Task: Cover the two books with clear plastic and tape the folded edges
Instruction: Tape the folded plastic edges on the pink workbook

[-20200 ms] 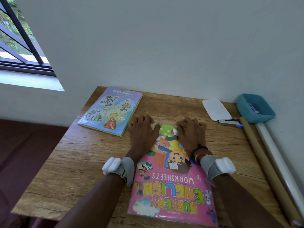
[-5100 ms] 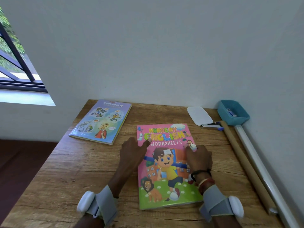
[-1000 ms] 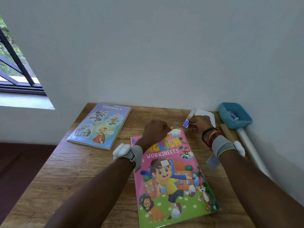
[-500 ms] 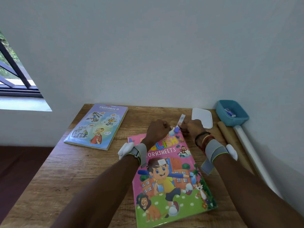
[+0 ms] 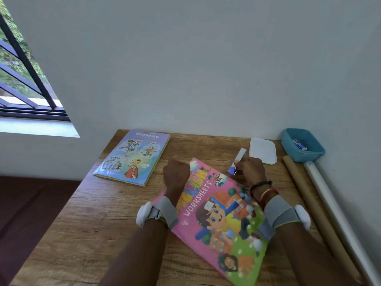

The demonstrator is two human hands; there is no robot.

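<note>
The pink worksheets book (image 5: 218, 219) lies askew on the wooden table (image 5: 99, 219), its glossy cover facing up. My left hand (image 5: 176, 175) is closed over the book's far left corner. My right hand (image 5: 250, 169) sits just past the book's far right edge and grips a small white and blue stapler (image 5: 237, 162), which points away from me. The blue comic book (image 5: 132, 157) lies flat at the far left of the table, shiny with clear plastic, apart from both hands.
A white lid (image 5: 262, 150) and a teal tub (image 5: 302, 144) with small items sit at the far right corner by the wall. A brown paper roll (image 5: 309, 203) and a white roll (image 5: 338, 213) lie along the right edge. A window is at left.
The pink book has turned so its near end swings right. My right hand, with the stapler picked up a second ago, has shifted slightly right of the book's far edge.
</note>
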